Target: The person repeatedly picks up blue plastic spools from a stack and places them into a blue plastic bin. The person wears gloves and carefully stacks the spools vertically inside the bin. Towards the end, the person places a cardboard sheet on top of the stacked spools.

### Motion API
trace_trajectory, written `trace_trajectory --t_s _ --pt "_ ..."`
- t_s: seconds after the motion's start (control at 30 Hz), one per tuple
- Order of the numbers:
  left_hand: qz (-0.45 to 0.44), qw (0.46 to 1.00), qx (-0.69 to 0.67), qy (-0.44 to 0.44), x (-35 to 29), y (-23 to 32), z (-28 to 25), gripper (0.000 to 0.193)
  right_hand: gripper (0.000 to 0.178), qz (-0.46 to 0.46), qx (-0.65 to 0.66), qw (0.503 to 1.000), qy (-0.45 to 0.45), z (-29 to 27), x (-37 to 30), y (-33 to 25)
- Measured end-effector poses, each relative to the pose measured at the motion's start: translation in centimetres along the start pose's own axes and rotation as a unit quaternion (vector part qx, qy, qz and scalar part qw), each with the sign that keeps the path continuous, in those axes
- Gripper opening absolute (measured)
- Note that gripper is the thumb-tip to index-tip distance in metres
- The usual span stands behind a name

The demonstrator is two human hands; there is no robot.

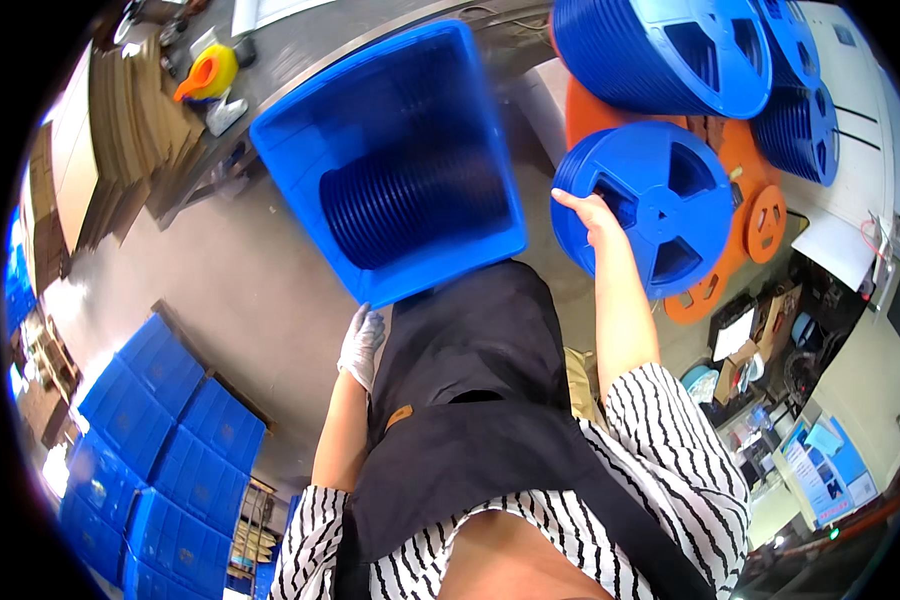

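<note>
My right hand grips the rim of a blue plastic reel at the front of a small stack. Its thumb lies on the edge, and its other fingers are partly hidden in a cut-out. My left hand, in a thin whitish glove, is closed at the near lower corner of a blue plastic bin; the fingertips are partly hidden. The bin is tilted with its open side toward me. Inside lies a row of dark blue reels, on edge and packed together.
More blue reels stand at the far right beside orange reel-shaped discs. A grey worktop runs behind the bin, holding a yellow and orange bottle. Flat cardboard stands at left; blue bins are stacked lower left.
</note>
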State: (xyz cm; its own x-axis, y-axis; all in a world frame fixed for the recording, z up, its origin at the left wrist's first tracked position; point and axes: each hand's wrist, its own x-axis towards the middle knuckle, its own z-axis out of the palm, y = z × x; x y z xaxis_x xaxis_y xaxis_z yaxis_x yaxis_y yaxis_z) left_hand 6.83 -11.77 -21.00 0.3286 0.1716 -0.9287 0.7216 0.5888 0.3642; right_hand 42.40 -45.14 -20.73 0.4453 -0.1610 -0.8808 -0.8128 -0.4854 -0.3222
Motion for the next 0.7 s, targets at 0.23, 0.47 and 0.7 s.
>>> trace_trajectory --t_s 0.23,0.47,0.7 --pt "-0.045 0.996 0.018 0.071 -3.3 -4.3 -4.3 0.055 0.071 -0.149 -0.012 0.979 0.136 2.4 5.3 4.0" --pt "-0.025 0.997 -0.016 0.069 -4.1 -4.5 -7.2 0.052 0.038 -0.177 0.071 0.98 0.052 -1.1 -5.3 3.3" --pt "0.101 0.994 -0.034 -0.001 0.0 -2.6 -9.5 0.051 0.033 -0.238 0.313 0.914 -0.094 -6.2 -25.8 0.0"
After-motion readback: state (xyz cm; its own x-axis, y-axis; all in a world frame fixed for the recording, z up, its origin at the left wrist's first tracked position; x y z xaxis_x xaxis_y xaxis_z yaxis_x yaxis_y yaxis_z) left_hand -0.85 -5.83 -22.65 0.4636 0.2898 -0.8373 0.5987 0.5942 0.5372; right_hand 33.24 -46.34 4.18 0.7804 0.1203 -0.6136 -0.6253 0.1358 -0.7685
